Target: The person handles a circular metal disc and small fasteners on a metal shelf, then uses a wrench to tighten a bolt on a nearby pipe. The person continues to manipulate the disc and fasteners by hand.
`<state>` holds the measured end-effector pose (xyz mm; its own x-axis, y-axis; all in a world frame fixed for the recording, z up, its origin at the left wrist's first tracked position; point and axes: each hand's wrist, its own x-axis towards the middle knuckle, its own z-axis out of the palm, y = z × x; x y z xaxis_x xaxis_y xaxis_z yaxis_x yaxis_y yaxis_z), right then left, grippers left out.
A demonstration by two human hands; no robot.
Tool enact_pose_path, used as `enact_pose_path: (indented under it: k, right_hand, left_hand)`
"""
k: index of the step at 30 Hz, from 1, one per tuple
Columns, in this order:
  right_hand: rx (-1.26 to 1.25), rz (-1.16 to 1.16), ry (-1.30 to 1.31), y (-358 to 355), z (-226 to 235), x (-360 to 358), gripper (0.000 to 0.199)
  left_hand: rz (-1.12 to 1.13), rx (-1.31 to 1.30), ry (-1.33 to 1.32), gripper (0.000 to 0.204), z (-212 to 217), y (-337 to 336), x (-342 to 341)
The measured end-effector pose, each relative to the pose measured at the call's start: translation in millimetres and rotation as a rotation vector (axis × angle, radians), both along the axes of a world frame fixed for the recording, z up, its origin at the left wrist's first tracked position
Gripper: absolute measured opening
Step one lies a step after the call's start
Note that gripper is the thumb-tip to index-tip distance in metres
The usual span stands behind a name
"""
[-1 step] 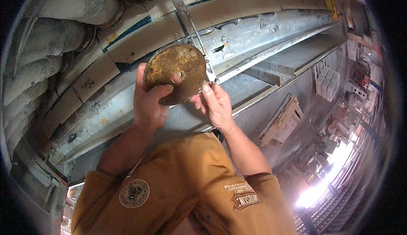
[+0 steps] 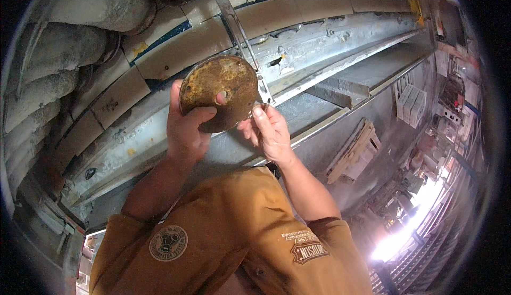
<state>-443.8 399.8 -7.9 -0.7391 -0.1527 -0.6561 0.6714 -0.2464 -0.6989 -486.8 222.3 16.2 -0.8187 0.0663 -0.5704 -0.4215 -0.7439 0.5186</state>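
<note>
A round, rust-brown metal disc with a hole through its middle is held up in front of me, its flat face toward me. My left hand grips its lower left edge, thumb across the face and fingers behind. Skin shows through the centre hole. Close to the disc's lower right edge, my right hand is closed in a pinch, thumb against the fingers. Something small and thin seems to be between the fingertips, too small to name. Just above that hand ends a narrow metal bar slanting down from the top.
Beyond the disc runs a long grey metal ledge, with a curved row of tan bricks behind it. Large dusty pipes crowd the left. On the right are a wooden piece, white slatted blocks and a glaring light.
The disc has shifted very slightly left with my left hand. My right hand keeps its pinch in nearly the same place.
</note>
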Motion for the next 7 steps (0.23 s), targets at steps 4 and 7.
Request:
enact_pose_path:
  k: [4,7]
  right_hand:
    - [-0.184,-0.068,-0.07,-6.9,4.9,-9.0,0.035]
    - [-0.259,-0.055,-0.084,-7.6,0.0,-10.8,0.036]
  left_hand:
    - [0.023,0.041,-0.021,0.048,1.5,-4.7,-4.0]
    - [-0.007,-0.003,0.079,0.048,-7.8,-9.2,-0.2]
